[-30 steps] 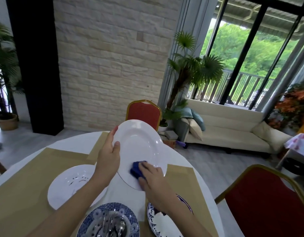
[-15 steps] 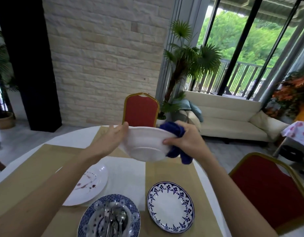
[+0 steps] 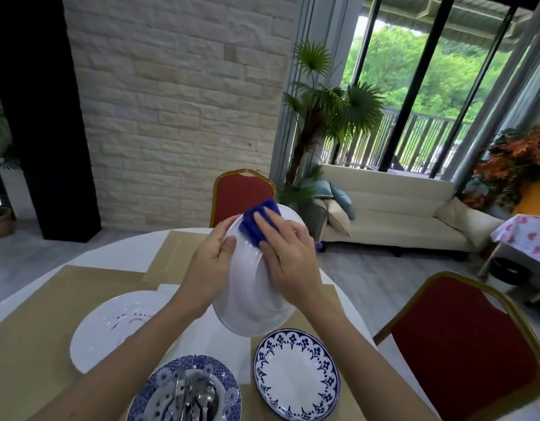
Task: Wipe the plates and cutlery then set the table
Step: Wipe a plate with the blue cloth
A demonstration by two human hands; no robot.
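One tilted white plate (image 3: pixel 250 311) is gripped at its rim by the left hand (image 3: pixel 212 262). The right hand (image 3: pixel 290 259) presses a blue cloth (image 3: pixel 256 223) onto it, fingers flat.

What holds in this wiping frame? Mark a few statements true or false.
1. The left hand holds the white plate above the table. True.
2. The right hand presses a red cloth against it. False: the cloth is blue.
3. Cutlery lies in the patterned blue dish. True.
4. The blue-rimmed plate sits on a red chair. False: it lies on the table.
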